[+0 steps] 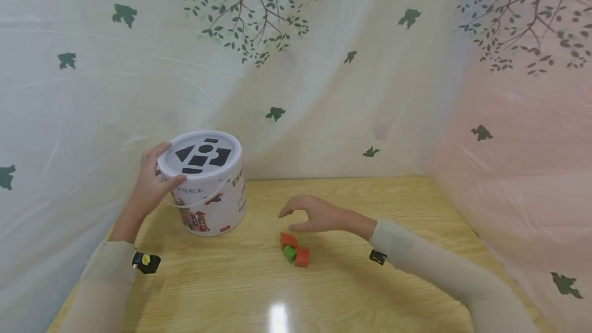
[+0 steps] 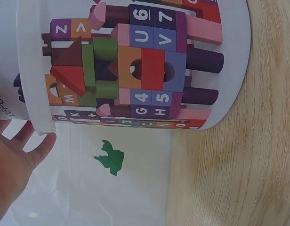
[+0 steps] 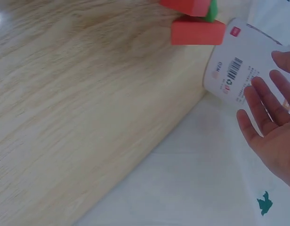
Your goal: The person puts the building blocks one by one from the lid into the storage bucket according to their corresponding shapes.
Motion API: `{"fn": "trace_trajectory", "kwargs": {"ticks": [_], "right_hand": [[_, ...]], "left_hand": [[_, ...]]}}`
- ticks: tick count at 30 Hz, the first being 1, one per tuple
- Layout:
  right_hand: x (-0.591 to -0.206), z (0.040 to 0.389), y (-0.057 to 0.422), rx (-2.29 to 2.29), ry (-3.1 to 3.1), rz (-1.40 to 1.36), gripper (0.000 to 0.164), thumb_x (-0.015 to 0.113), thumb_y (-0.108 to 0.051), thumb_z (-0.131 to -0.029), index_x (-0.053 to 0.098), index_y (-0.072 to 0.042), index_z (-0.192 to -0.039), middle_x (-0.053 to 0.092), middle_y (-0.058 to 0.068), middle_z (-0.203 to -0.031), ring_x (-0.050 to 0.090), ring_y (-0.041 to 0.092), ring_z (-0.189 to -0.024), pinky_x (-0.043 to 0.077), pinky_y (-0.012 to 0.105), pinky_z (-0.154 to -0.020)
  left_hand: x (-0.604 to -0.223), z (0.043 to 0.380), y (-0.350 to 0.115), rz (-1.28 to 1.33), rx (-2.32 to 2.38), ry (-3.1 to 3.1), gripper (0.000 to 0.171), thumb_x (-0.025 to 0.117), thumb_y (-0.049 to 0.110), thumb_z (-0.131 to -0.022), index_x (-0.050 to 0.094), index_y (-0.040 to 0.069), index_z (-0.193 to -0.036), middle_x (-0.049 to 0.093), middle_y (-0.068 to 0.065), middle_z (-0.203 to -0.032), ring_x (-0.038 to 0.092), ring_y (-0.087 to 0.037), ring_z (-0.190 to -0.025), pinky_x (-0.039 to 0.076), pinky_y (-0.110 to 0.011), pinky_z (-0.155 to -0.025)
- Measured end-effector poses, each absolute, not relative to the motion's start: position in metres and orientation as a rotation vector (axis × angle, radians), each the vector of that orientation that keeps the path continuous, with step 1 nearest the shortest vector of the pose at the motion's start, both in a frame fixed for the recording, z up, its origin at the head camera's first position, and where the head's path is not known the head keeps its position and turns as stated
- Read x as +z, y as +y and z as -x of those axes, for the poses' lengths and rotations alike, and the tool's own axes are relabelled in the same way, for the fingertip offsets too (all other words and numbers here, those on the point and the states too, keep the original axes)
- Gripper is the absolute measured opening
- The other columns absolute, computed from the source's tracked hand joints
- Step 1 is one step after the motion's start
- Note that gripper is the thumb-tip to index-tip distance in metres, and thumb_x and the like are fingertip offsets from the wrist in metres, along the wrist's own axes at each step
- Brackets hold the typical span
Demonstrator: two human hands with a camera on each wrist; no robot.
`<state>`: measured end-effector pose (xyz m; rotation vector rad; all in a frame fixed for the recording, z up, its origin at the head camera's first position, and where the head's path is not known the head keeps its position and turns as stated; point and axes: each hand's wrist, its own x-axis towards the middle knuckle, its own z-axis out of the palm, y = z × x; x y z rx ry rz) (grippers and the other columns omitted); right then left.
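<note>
A white toy-block bucket (image 1: 210, 202) stands upright at the left of the table, its lid (image 1: 222, 140) on and cut with dark shaped holes. My left hand (image 1: 154, 176) grips the lid's rim from the left, thumb on the near side and fingers round the far side. In the left wrist view, that hand (image 2: 15, 165) is at the lid's edge. Two red blocks (image 1: 302, 257) and a green block (image 1: 289, 253) lie together right of the bucket. My right hand (image 1: 319, 215) hovers just beyond them, fingers loosely bent, holding nothing; the right wrist view shows its fingers spread.
The wooden table (image 1: 370, 292) ends at a pale curtain (image 1: 314, 143) with a leaf and bird print behind it, which also runs along the sides. A thin white handle (image 1: 199, 202) hangs across the bucket's front.
</note>
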<state>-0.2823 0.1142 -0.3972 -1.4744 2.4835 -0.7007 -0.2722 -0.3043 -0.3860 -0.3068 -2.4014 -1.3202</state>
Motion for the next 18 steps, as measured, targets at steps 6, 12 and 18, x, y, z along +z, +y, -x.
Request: {"fn": "trace_trajectory", "kwargs": {"ticks": [6, 12, 18], "right_hand": [[-0.403, 0.277, 0.121, -0.634, 2.431, 1.438, 0.029, 0.070, -0.016, -0.095, 0.071, -0.008, -0.123, 0.071, 0.005, -0.121, 0.064, 0.023, -0.112, 0.056, 0.042, -0.101], [-0.412, 0.273, 0.123, -0.570, 2.387, 1.343, 0.034, 0.073, -0.016, -0.091, 0.071, -0.008, -0.124, 0.071, 0.007, -0.121, 0.064, 0.028, -0.114, 0.055, 0.046, -0.102], [-0.420, 0.268, 0.127, -0.473, 2.389, 1.393, 0.038, 0.083, -0.022, -0.084, 0.074, -0.011, -0.119, 0.072, 0.003, -0.116, 0.065, 0.021, -0.110, 0.055, 0.034, -0.098]], "left_hand": [[-0.385, 0.271, -0.304, 0.300, -1.314, -2.409, 0.095, 0.075, 0.025, -0.090, 0.016, 0.016, -0.164, 0.015, -0.021, -0.163, 0.025, -0.045, -0.143, 0.027, -0.079, -0.112], [-0.385, 0.272, -0.305, 0.302, -1.308, -2.407, 0.094, 0.075, 0.025, -0.090, 0.017, 0.015, -0.163, 0.016, -0.022, -0.162, 0.025, -0.046, -0.143, 0.027, -0.078, -0.112], [-0.385, 0.272, -0.304, 0.301, -1.310, -2.408, 0.095, 0.076, 0.025, -0.090, 0.017, 0.016, -0.164, 0.016, -0.021, -0.162, 0.025, -0.045, -0.143, 0.028, -0.078, -0.113]]}}
